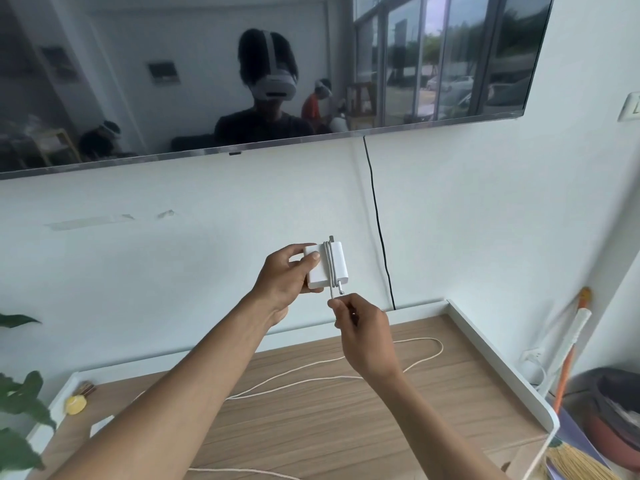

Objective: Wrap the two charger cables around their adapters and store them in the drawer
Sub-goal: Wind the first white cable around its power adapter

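While the left hand [282, 277] grips the nearly wrapped adapter [341, 263], the right hand [363, 336] pinches its cable [331, 268]; a second cable [426, 338] lies loose on the worktop [311, 431], probably unstored.

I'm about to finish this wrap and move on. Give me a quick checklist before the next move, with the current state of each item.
1. Left hand grips the adapter securely: ok.
2. Cable wound in close turns around the adapter: ok.
3. Cable end tucked in: not ok. It sits loose at the adapter's lower edge, with the right hand pinching the cable just below.
4. Other cable wrapped: not ok. It lies loose on the tabletop.
5. Second adapter located: cannot tell.
6. Drawer open and within reach: cannot tell, it is not in view.
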A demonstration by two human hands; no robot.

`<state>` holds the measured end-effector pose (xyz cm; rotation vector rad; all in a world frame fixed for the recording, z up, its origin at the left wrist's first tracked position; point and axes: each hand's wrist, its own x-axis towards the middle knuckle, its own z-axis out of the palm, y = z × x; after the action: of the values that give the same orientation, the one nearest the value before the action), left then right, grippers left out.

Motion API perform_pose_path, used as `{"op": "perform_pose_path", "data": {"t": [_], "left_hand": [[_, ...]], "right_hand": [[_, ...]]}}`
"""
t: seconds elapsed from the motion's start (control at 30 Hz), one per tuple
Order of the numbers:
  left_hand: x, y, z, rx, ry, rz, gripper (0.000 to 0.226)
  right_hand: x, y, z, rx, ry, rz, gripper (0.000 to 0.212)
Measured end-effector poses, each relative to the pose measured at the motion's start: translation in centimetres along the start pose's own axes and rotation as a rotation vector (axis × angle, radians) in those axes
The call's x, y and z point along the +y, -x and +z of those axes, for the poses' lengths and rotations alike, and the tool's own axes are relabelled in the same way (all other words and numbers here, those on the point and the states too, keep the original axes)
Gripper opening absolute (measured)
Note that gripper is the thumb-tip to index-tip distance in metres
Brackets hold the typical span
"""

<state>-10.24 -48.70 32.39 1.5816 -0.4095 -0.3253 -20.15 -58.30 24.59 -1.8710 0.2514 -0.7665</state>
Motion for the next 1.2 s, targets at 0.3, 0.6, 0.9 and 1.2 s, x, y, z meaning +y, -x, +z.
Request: {"op": "perform_pose_path", "data": {"t": [0.3,0.6,0.9,1.2], "left_hand": [[0.2,1.7,-1.0,-0.218,0.068,-0.026,0.031],[0.5,2.6,-2.7,-0.449,-0.595,0.173,0.025],[0.9,2.4,-2.2,-0.323,-0.873,0.253,0.029],[0.6,1.2,-1.8,-0.02,-0.811,0.252,0.031]], "right_hand": [[1.9,-1.5,-1.3,-0.093,0.047,0.025,0.029],[-2.0,-6.1,-5.9,-0.373,0.312,0.051,0.036],[-5.7,-7.2,-6.3,-0.411,0.498,0.007,0.022],[-6.3,-4.1,-3.8,-0.185,0.617,-0.183,0.024]]}}
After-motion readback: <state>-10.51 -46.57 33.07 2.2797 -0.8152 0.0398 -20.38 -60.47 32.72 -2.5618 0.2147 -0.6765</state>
